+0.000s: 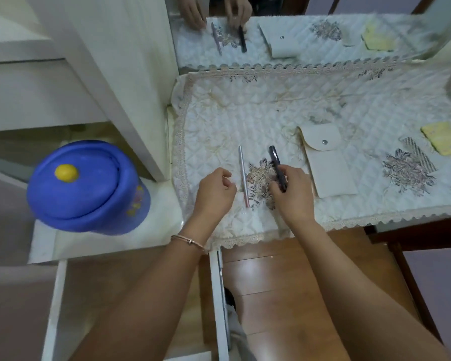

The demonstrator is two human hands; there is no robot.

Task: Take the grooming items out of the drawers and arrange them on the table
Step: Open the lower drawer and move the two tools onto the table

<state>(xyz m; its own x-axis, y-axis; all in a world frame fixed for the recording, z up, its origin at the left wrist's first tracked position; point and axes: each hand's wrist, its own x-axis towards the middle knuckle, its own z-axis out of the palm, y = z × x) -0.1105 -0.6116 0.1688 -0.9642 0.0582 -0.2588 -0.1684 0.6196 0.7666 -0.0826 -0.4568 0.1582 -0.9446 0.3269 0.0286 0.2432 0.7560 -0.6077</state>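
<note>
A quilted white cloth [271,110] covers the table. On it lies a thin silver stick [243,173], pointing away from me. My left hand [215,190] hovers just left of it, fingers curled, holding nothing. My right hand [292,194] is closed on the lower end of a dark tube [276,162], which rests on the cloth right of the silver stick. A white snap pouch [326,165] lies to the right, then a metal comb [418,155] and a yellow card [445,139]. The drawer [60,308] below my arms stands open; its inside is mostly hidden.
A blue lidded container [89,194] with a yellow knob stands on the low shelf at left. A mirror [297,35] at the back reflects the hands and items. Wooden floor [271,269] shows under the table edge. A white cabinet side [130,87] rises left of the cloth.
</note>
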